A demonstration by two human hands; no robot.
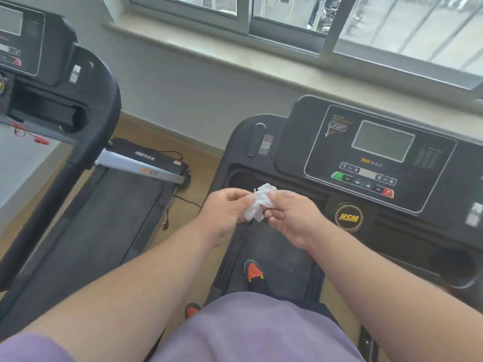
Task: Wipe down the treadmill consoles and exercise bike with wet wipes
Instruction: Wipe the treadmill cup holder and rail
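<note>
Purple shirt (251, 333) filled near edge. Left hand (224, 212) and right hand (292, 218) both pinched a crumpled wet wipe (258, 203) before the right treadmill console (376, 152); console lettering blurred. Left treadmill console (23, 40) cut off. Wood floor (193, 163), window (313, 19) far.

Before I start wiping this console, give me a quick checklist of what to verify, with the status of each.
1. Wipe in hand: ok, left hand and right hand both pinch it.
2. Wipe unfolded: not ok, bunched up.
3. Wipe wet: cannot tell.
4. Console in front: ok.
5. Screen off: ok, blank.
6. Console surface free of objects: ok.
</note>
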